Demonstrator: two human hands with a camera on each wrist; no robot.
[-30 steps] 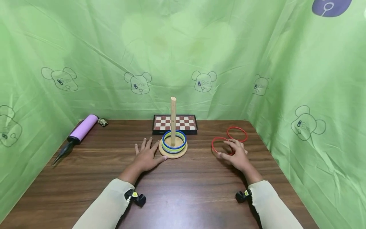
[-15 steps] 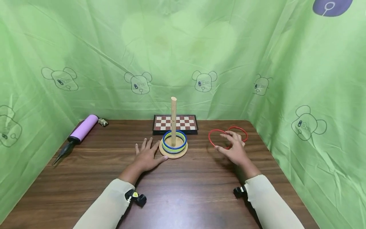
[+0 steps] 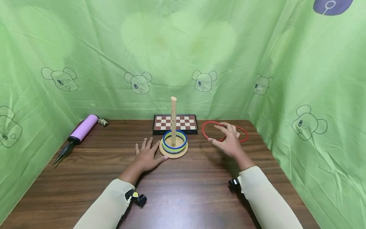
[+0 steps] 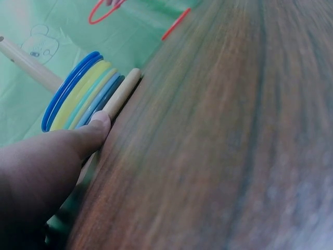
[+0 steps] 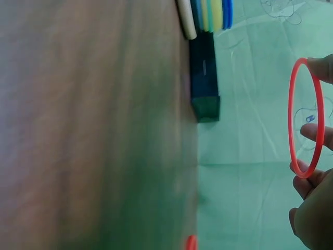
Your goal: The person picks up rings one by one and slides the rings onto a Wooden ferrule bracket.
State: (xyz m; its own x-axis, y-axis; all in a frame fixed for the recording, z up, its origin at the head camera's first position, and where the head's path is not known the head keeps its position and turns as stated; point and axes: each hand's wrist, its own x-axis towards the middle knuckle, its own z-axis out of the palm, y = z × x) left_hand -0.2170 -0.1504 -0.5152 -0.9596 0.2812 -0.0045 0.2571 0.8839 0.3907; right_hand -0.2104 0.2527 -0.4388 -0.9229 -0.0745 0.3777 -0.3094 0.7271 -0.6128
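Note:
Between thumb and fingers, my right hand (image 3: 230, 143) holds a thin red ring (image 5: 291, 120), raised off the table and left of a second red ring (image 3: 247, 136) lying there, partly hidden behind the hand. In the middle stands a wooden peg (image 3: 173, 122) on a round base (image 3: 173, 156). Blue, yellow-green and other coloured rings (image 4: 78, 96) are stacked around it on the base. My left hand (image 3: 146, 159) rests on the table with fingers spread. Its thumb (image 4: 96, 130) touches the edge of the base.
A red and white checkered board (image 3: 187, 124) lies behind the peg at the table's back edge. A purple hand pump (image 3: 84, 127) lies at the back left, near a small patterned item (image 3: 103, 122). Green cloth (image 3: 183, 63) surrounds the wooden table (image 3: 183, 190).
My right hand has lifted the red ring off the table and moved it leftward and farther back. The left hand and the peg have stayed in place.

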